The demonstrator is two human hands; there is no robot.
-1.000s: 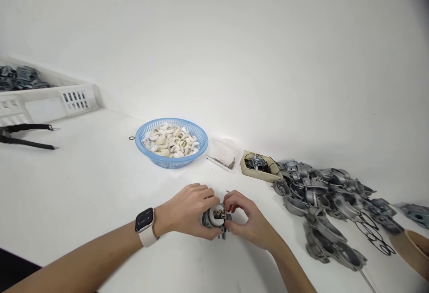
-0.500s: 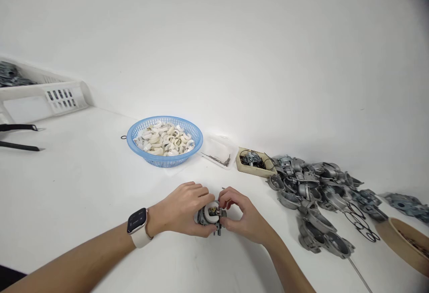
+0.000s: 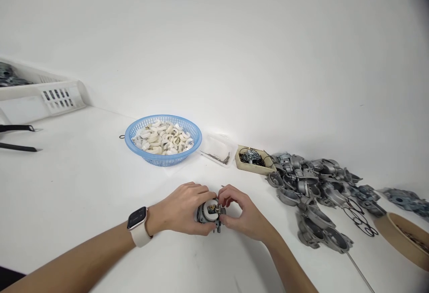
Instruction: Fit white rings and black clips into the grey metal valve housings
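Note:
A grey metal carburetor [image 3: 200, 214] sits low in the middle of the view, its open side up. In it lies a white C-shaped float [image 3: 210, 216], with small brass parts [image 3: 212, 208] showing in its gap. My left hand [image 3: 184, 208], with a watch on the wrist, is closed around the carburetor's left side. My right hand [image 3: 244, 214] has its thumb and fingertips against the right edge of the carburetor, close to the float's gap. Any small part between those fingertips is hidden.
Behind the hands stand a blue basket [image 3: 130, 149] of white floats, a clear tray [image 3: 219, 143] of thin metal pieces and a cream box [image 3: 256, 167] of parts. Carburetor castings [image 3: 308, 185] are heaped to the right, beside black rings [image 3: 360, 221] and a tan bowl [image 3: 395, 244].
Both hands stay on the carburetor, nearly still, with slight finger movement near the float's gap. The whole view has shifted a little.

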